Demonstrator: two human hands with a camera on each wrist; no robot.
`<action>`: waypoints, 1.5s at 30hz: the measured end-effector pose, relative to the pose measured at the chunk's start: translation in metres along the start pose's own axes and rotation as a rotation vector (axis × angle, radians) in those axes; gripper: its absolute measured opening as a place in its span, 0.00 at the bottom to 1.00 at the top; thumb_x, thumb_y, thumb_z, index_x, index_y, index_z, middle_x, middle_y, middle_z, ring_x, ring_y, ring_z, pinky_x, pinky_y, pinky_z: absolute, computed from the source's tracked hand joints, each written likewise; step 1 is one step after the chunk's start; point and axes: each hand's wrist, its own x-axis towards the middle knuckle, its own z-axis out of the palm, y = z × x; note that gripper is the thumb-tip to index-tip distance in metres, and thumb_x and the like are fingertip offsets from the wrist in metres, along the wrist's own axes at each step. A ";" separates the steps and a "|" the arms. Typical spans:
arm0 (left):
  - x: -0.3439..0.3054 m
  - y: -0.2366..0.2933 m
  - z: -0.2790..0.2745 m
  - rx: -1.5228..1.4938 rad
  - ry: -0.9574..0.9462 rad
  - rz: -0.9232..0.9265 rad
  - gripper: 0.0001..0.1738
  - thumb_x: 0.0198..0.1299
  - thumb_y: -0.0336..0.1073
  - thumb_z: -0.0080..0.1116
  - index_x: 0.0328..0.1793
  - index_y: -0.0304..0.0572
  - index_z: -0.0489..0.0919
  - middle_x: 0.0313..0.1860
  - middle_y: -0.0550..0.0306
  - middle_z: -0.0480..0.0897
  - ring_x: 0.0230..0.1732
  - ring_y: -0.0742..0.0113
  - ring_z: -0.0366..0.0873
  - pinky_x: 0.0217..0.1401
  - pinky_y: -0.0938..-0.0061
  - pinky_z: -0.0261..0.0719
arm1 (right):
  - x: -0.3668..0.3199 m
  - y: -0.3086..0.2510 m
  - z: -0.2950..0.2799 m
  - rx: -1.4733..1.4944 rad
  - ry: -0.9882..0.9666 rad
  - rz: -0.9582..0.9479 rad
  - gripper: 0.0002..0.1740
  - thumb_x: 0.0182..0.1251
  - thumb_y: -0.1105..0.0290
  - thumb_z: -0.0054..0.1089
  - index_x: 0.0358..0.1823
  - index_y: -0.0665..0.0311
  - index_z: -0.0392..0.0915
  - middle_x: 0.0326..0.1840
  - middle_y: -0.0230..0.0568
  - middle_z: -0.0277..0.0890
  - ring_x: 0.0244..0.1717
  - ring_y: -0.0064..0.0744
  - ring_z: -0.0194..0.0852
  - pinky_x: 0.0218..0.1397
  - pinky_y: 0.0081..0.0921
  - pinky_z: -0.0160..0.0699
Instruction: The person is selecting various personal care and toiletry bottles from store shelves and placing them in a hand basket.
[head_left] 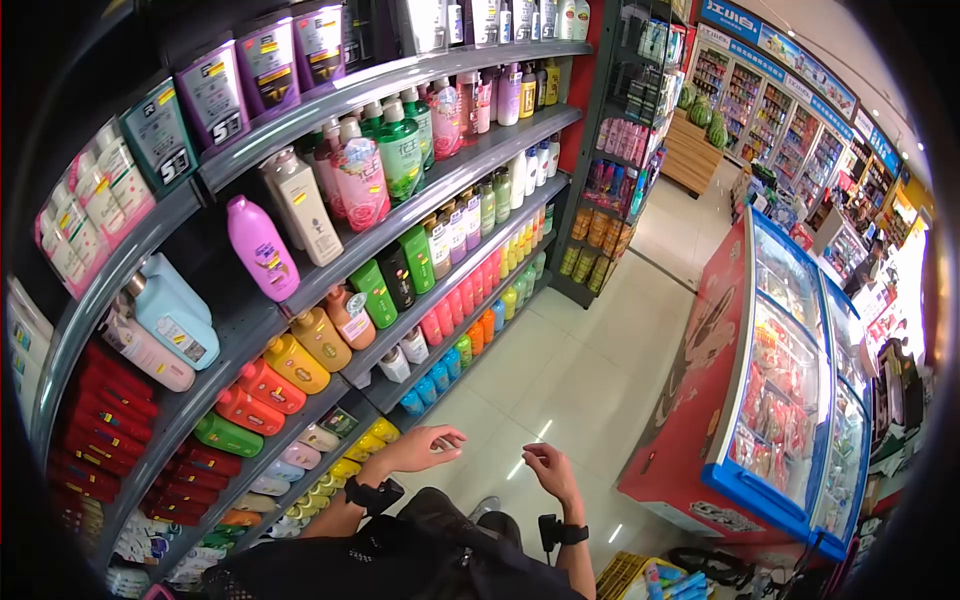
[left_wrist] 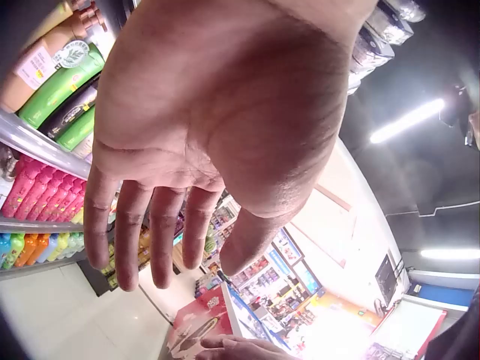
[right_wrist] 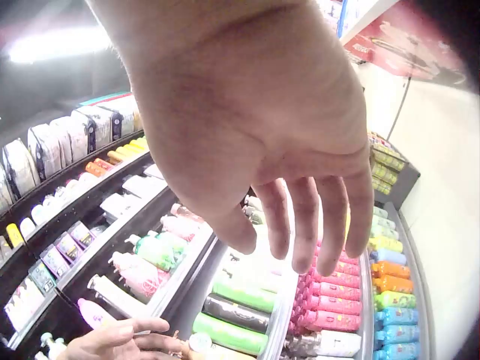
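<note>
Head view: a person is standing between shelving [head_left: 400, 80] on the left and a red chest freezer with a blue rim [head_left: 760, 490] on the right, both hands hanging in mid-air over the pale tiled floor [head_left: 520, 385]. The left hand [head_left: 415, 450] is lying nearer the shelving, palm bare, its fingers extending slightly apart in the left wrist view; the right hand [head_left: 548, 468] is hanging to its right, well apart, fingers relaxed and a little bent — both holding nothing. Yellow packs [head_left: 357, 450] on a low shelf are sitting just left of the left hand, lying nearest to it in the head view. Farther along the low shelves, blue bottles [head_left: 437, 377] are standing in a row; above and to the left, a row of yellow pump bottles [head_left: 297, 362] is filling part of another shelf. A purple bottle [head_left: 262, 250] is standing near the edge one shelf higher, a beige pump bottle [head_left: 302, 207] just beside it on the right. Black straps are circling both wrists. At near right, a yellow basket [head_left: 620, 575] is resting on the floor; at far right, watermelons [head_left: 717, 130] are sitting on a wooden stand [head_left: 690, 150] — tall stocked coolers are lining the wall beyond.
</note>
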 end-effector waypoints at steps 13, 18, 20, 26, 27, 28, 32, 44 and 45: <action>0.178 0.001 -0.061 -0.054 0.196 0.031 0.16 0.63 0.38 0.60 0.53 0.37 0.78 0.45 0.52 0.85 0.45 0.64 0.84 0.50 0.70 0.80 | 0.164 -0.039 -0.063 0.151 -0.091 -0.020 0.15 0.68 0.66 0.59 0.50 0.70 0.79 0.41 0.43 0.83 0.43 0.28 0.82 0.48 0.24 0.79; 0.237 0.027 -0.111 -0.063 0.246 0.084 0.14 0.63 0.34 0.59 0.52 0.35 0.78 0.45 0.54 0.84 0.46 0.67 0.83 0.52 0.72 0.79 | 0.242 -0.079 -0.087 0.116 -0.101 -0.075 0.15 0.69 0.68 0.59 0.49 0.72 0.78 0.41 0.43 0.83 0.44 0.28 0.82 0.49 0.24 0.79; 0.255 0.022 -0.132 -0.112 0.281 0.121 0.14 0.63 0.34 0.59 0.52 0.34 0.78 0.45 0.53 0.84 0.46 0.66 0.83 0.52 0.71 0.79 | 0.276 -0.098 -0.091 0.101 -0.126 -0.105 0.14 0.69 0.68 0.58 0.49 0.72 0.78 0.41 0.43 0.83 0.44 0.29 0.82 0.50 0.24 0.79; 0.273 0.026 -0.171 -0.047 0.520 0.068 0.16 0.61 0.30 0.59 0.54 0.35 0.76 0.48 0.52 0.83 0.47 0.65 0.83 0.51 0.72 0.80 | 0.353 -0.153 -0.084 0.113 -0.271 -0.185 0.13 0.70 0.70 0.57 0.49 0.73 0.77 0.41 0.42 0.81 0.46 0.30 0.81 0.52 0.24 0.78; 0.274 0.029 -0.176 -0.049 0.545 0.052 0.16 0.61 0.30 0.59 0.54 0.35 0.76 0.48 0.52 0.83 0.47 0.65 0.83 0.51 0.72 0.80 | 0.365 -0.162 -0.083 0.088 -0.324 -0.225 0.13 0.70 0.70 0.57 0.49 0.73 0.77 0.41 0.42 0.81 0.46 0.29 0.81 0.52 0.24 0.79; 0.276 0.030 -0.180 -0.054 0.603 0.059 0.16 0.61 0.29 0.59 0.54 0.35 0.77 0.48 0.52 0.83 0.47 0.65 0.83 0.51 0.72 0.80 | 0.378 -0.171 -0.081 0.085 -0.354 -0.228 0.13 0.70 0.70 0.57 0.49 0.73 0.77 0.41 0.42 0.81 0.46 0.29 0.81 0.52 0.24 0.79; 0.285 0.027 -0.193 -0.016 0.810 0.013 0.16 0.61 0.31 0.60 0.54 0.35 0.77 0.47 0.50 0.83 0.46 0.61 0.83 0.51 0.70 0.80 | 0.437 -0.216 -0.069 -0.006 -0.504 -0.463 0.12 0.69 0.71 0.58 0.47 0.72 0.78 0.40 0.42 0.83 0.43 0.27 0.82 0.50 0.24 0.78; 0.309 0.105 -0.200 0.297 1.312 -0.212 0.19 0.56 0.27 0.62 0.55 0.38 0.76 0.48 0.51 0.80 0.45 0.60 0.79 0.49 0.70 0.77 | 0.537 -0.365 -0.040 0.137 -0.738 -1.062 0.13 0.61 0.77 0.60 0.48 0.69 0.77 0.47 0.48 0.78 0.46 0.41 0.80 0.50 0.30 0.78; 0.311 0.109 -0.202 0.299 1.321 -0.228 0.19 0.56 0.27 0.62 0.55 0.38 0.76 0.48 0.51 0.80 0.45 0.60 0.79 0.49 0.70 0.77 | 0.539 -0.377 -0.039 0.143 -0.680 -1.126 0.15 0.60 0.77 0.61 0.49 0.69 0.76 0.48 0.49 0.77 0.48 0.45 0.78 0.52 0.32 0.77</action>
